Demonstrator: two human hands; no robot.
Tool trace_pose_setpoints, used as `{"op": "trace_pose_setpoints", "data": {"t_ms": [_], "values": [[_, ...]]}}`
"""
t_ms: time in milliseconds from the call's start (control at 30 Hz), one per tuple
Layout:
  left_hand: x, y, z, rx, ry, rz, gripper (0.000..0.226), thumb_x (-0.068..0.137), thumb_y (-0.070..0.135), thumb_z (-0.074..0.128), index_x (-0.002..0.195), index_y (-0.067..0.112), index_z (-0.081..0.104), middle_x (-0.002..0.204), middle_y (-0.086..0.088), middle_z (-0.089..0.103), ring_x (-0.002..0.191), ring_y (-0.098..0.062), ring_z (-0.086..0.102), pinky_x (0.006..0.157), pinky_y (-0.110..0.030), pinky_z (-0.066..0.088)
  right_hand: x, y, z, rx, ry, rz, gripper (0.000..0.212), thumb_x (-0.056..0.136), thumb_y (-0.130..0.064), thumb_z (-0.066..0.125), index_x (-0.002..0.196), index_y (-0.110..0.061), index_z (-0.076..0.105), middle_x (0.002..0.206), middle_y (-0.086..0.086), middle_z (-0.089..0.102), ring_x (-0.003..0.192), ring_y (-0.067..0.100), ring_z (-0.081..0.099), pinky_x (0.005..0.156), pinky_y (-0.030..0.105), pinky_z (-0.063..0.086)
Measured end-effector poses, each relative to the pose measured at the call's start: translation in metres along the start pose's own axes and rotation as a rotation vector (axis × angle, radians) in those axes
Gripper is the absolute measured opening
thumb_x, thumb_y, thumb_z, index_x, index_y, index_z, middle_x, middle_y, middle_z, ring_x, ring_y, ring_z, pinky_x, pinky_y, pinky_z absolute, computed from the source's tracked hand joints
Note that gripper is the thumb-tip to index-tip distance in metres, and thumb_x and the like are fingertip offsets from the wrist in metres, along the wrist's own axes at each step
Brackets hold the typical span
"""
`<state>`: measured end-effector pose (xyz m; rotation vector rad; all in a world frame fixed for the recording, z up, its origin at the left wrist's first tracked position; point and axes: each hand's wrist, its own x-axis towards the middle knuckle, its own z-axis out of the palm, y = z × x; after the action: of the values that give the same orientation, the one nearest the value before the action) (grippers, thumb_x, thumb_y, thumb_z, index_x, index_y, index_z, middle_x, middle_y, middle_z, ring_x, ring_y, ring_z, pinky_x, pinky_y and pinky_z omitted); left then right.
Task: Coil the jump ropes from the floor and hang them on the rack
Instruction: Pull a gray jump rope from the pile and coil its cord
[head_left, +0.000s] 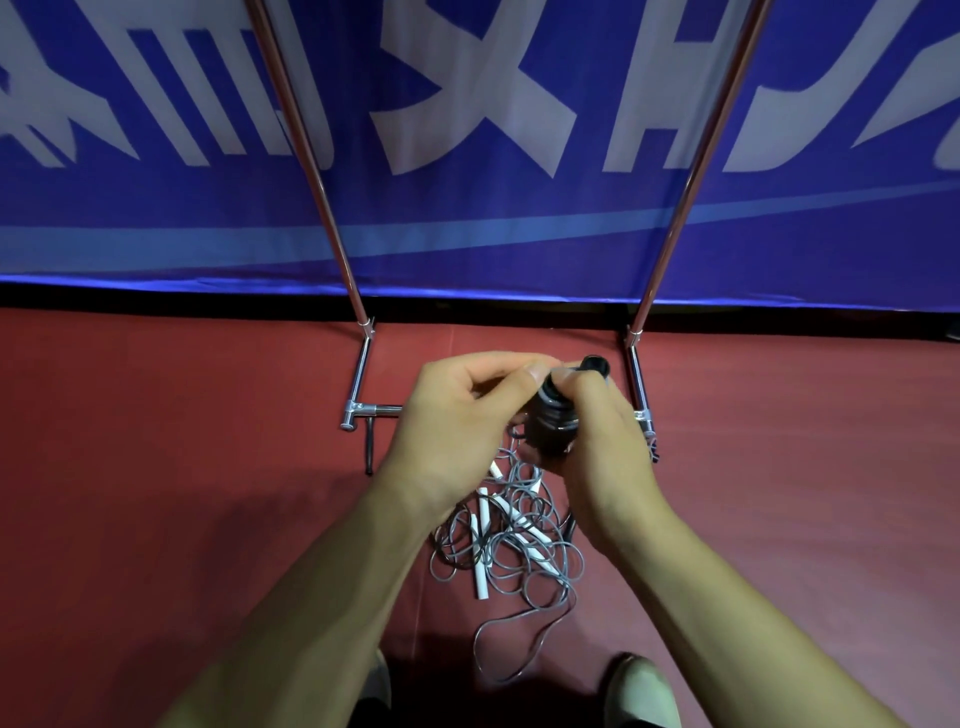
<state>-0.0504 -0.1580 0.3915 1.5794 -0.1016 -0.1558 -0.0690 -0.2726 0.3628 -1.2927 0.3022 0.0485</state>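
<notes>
Squarely between left hand (457, 415) and right hand (602, 441), black rope bundle (551, 422); tangle (519, 540) below

Open floor (182, 467) lies on both sides; the tangled ropes (511, 535) and the rack (358, 374) feet crowd the middle, banner (467, 130) behind.

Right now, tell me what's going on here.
A person stands over the ropes, winding one up. The right hand grips a black rope wound into a tight bundle, and the left hand pinches its top. A tangle of grey ropes with white handles lies on the red floor, in front of the metal rack.
</notes>
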Motion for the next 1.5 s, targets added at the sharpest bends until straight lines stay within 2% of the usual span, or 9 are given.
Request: {"op": "trace_pose_setpoints", "data": {"t_ms": [133,433,667,833,967,1033,1133,1333,1500], "values": [[0.003,-0.006,-0.002,0.001,0.065,-0.039,0.025,0.095,0.004,0.063,0.085,0.022,0.078,0.084,0.007,0.078,0.073,-0.001,0.067,0.062,-0.014,0.049,0.003,0.005,-0.001,0.139,-0.127,0.181,0.050,0.074,-0.047,0.054,0.112,-0.016,0.065,0.104,0.011,0.071,0.091,0.022,0.062,0.078,0.044,0.043],[0.003,-0.011,-0.002,-0.037,0.086,0.000,0.021,0.098,0.009,0.061,0.092,0.023,0.076,0.082,0.014,0.076,0.063,0.004,0.061,0.060,-0.012,0.047,0.007,0.002,0.000,0.301,-0.146,0.309,0.039,0.090,-0.035,0.042,0.112,-0.010,0.063,0.098,0.014,0.063,0.088,0.024,0.062,0.063,0.036,0.052],[0.008,-0.028,-0.006,0.294,0.036,0.090,0.021,0.099,0.024,0.061,0.105,0.039,0.074,0.108,0.014,0.072,0.106,0.000,0.065,0.097,-0.022,0.048,0.008,-0.001,-0.008,0.296,-0.143,0.369,0.042,0.082,-0.040,0.052,0.115,-0.014,0.060,0.107,0.020,0.052,0.097,0.030,0.046,0.065,0.037,0.051],[0.006,-0.025,0.006,0.070,-0.002,-0.076,0.022,0.103,0.021,0.055,0.111,0.033,0.072,0.107,0.019,0.075,0.102,0.006,0.066,0.085,-0.013,0.048,0.005,-0.007,-0.012,0.230,-0.107,0.284,0.026,0.098,-0.029,0.046,0.104,-0.013,0.066,0.097,0.012,0.061,0.080,0.022,0.064,0.077,0.045,0.053],[0.003,-0.029,0.006,-0.070,0.077,-0.357,0.029,0.100,0.046,0.054,0.121,0.030,0.066,0.109,0.007,0.071,0.105,-0.018,0.070,0.091,-0.036,0.053,0.004,-0.013,-0.016,0.033,-0.123,0.077,0.017,0.098,-0.022,0.051,0.101,-0.021,0.067,0.092,0.000,0.068,0.083,0.010,0.069,0.086,0.048,0.060],[0.003,-0.024,-0.003,-0.166,0.043,-0.597,0.054,0.095,0.061,0.052,0.114,0.012,0.063,0.086,-0.013,0.063,0.071,-0.030,0.068,0.065,-0.035,0.056,0.002,-0.014,-0.021,-0.159,-0.183,-0.072,0.013,0.093,-0.034,0.058,0.102,-0.028,0.067,0.097,0.000,0.068,0.092,0.012,0.066,0.096,0.050,0.053],[-0.001,-0.011,-0.013,-0.160,-0.175,-0.809,0.075,0.086,0.077,0.046,0.093,0.004,0.062,0.063,-0.012,0.057,0.048,-0.023,0.059,0.041,-0.025,0.046,0.001,-0.009,-0.026,-0.405,-0.282,-0.257,0.026,0.092,-0.045,0.057,0.115,-0.032,0.059,0.111,0.000,0.064,0.104,0.020,0.060,0.097,0.043,0.050],[0.006,-0.015,-0.022,-0.380,-0.205,-0.733,0.055,0.085,0.053,0.064,0.117,0.008,0.071,0.087,-0.008,0.073,0.062,-0.017,0.068,0.053,-0.026,0.057,0.006,0.000,-0.033,-0.615,-0.449,-0.301,0.042,0.088,-0.030,0.057,0.129,-0.040,0.058,0.155,-0.021,0.036,0.150,0.002,0.020,0.124,0.045,0.021],[0.007,-0.028,-0.024,-0.304,-0.131,-0.558,0.038,0.087,0.029,0.068,0.112,0.001,0.071,0.098,-0.017,0.075,0.077,-0.023,0.072,0.068,-0.029,0.060,0.012,0.001,-0.026,-0.373,-0.279,-0.259,0.037,0.080,-0.009,0.045,0.100,-0.031,0.068,0.140,-0.018,0.051,0.138,0.005,0.043,0.114,0.038,0.037]]}}
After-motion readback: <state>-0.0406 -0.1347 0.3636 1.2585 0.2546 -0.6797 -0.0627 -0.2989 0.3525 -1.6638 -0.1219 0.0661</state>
